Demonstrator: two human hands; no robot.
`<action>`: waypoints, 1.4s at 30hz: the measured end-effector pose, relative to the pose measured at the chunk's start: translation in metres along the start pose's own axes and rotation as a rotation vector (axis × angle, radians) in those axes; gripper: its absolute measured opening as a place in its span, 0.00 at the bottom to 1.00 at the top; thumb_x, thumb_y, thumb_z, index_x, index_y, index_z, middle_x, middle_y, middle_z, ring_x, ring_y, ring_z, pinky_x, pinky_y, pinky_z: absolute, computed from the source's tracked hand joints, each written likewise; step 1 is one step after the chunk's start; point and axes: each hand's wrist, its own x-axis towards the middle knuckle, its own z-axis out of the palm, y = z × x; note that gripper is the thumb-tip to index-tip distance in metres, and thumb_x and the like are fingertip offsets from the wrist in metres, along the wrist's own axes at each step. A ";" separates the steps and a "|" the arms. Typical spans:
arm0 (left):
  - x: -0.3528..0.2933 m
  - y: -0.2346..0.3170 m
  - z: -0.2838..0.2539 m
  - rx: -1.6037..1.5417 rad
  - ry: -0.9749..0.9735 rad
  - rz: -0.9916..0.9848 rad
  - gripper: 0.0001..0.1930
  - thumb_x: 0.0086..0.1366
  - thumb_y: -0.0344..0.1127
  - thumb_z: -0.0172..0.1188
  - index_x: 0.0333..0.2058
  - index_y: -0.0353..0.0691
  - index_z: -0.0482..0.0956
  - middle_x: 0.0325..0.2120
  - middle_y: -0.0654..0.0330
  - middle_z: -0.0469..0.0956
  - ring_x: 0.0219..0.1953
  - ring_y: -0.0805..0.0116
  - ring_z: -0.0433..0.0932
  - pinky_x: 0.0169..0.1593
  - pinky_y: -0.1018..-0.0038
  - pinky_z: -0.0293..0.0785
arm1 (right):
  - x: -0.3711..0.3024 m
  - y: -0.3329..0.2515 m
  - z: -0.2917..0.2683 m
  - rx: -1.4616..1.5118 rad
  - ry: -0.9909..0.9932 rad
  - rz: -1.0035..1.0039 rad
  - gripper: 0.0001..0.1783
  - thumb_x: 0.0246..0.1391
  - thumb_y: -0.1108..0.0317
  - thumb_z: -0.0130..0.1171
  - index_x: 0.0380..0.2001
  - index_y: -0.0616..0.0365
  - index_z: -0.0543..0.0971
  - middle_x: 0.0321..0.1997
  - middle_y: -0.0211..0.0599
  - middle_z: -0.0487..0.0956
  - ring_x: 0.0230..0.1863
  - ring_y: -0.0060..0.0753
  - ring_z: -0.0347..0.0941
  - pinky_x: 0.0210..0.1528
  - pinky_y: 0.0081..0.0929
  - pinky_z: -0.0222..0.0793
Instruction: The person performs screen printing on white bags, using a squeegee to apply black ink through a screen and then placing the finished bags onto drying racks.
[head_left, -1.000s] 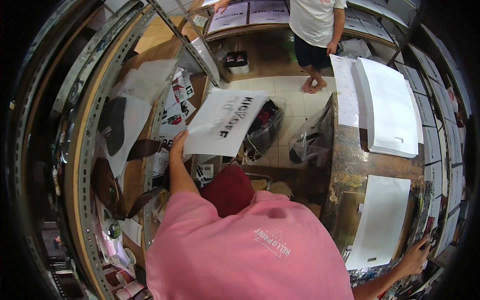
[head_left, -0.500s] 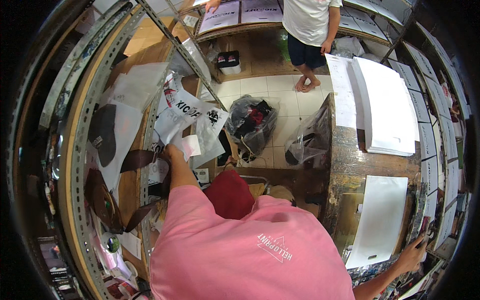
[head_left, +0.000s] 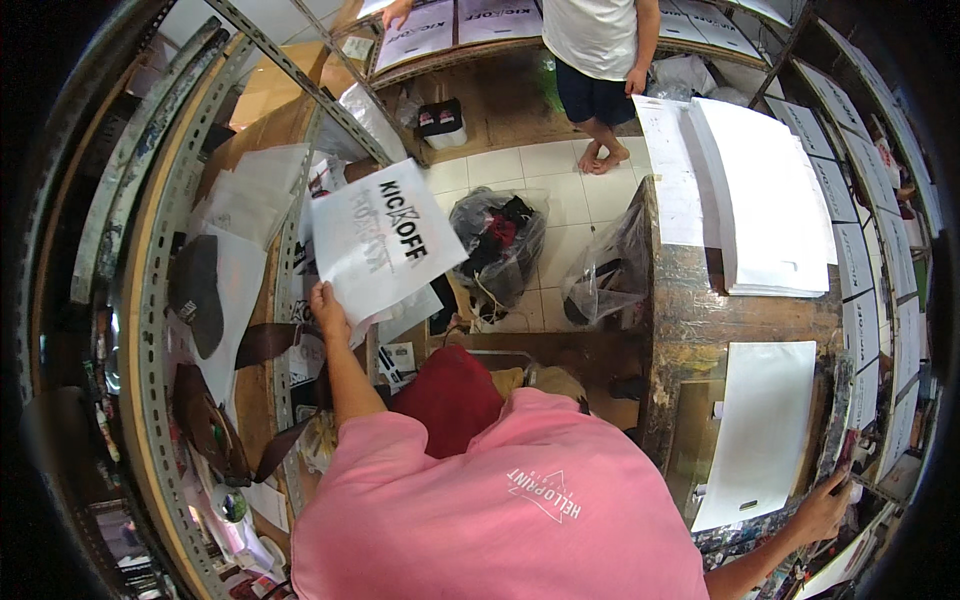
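My left hand point(head_left: 330, 312) is closed on the near edge of a white plastic bag point(head_left: 385, 260) with dark lettering. Faint overlapping print also shows on its face. The bag is held out flat over the front of the left shelf and covers part of the loose sheets behind it. At the far right, my right hand point(head_left: 826, 510) is closed beside the table's right edge, on something I cannot make out. Left of that hand, a blank white plastic bag point(head_left: 768, 430) with a handle slot lies flat on the worn wooden table point(head_left: 690, 320).
A thick stack of white bags point(head_left: 760, 200) covers the table's far end. On the tiled floor stands a clear plastic bag of dark scraps point(head_left: 500, 240). A person in a white shirt point(head_left: 592, 40) stands beyond. Racks with printed bags point(head_left: 850, 240) line the right; a metal-framed shelf point(head_left: 150, 300) runs along the left.
My left hand has brought up the printed bag, which now lies spread out above the shelf instead of bunched among other sheets. My right hand stays at the table's right edge.
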 end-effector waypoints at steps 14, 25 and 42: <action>0.041 -0.052 -0.001 1.233 0.039 -0.341 0.30 0.64 0.48 0.69 0.59 0.35 0.77 0.65 0.44 0.74 0.63 0.47 0.77 0.58 0.57 0.78 | 0.005 0.009 0.007 -0.049 0.053 -0.003 0.50 0.68 0.22 0.30 0.71 0.49 0.74 0.71 0.37 0.77 0.70 0.47 0.72 0.67 0.60 0.61; 0.106 -0.044 0.004 1.132 0.337 -0.593 0.46 0.66 0.56 0.67 0.71 0.34 0.56 0.73 0.42 0.53 0.75 0.42 0.57 0.71 0.50 0.62 | -0.009 0.000 0.006 0.003 0.072 -0.026 0.42 0.72 0.31 0.40 0.63 0.57 0.80 0.63 0.49 0.82 0.64 0.54 0.77 0.65 0.51 0.68; -0.492 0.177 0.427 -0.181 -2.443 -0.190 0.30 0.77 0.46 0.61 0.68 0.31 0.69 0.62 0.48 0.77 0.64 0.60 0.75 0.69 0.64 0.69 | -0.016 -0.032 -0.041 0.336 0.235 0.002 0.37 0.62 0.39 0.61 0.58 0.62 0.79 0.40 0.50 0.83 0.45 0.51 0.78 0.52 0.48 0.64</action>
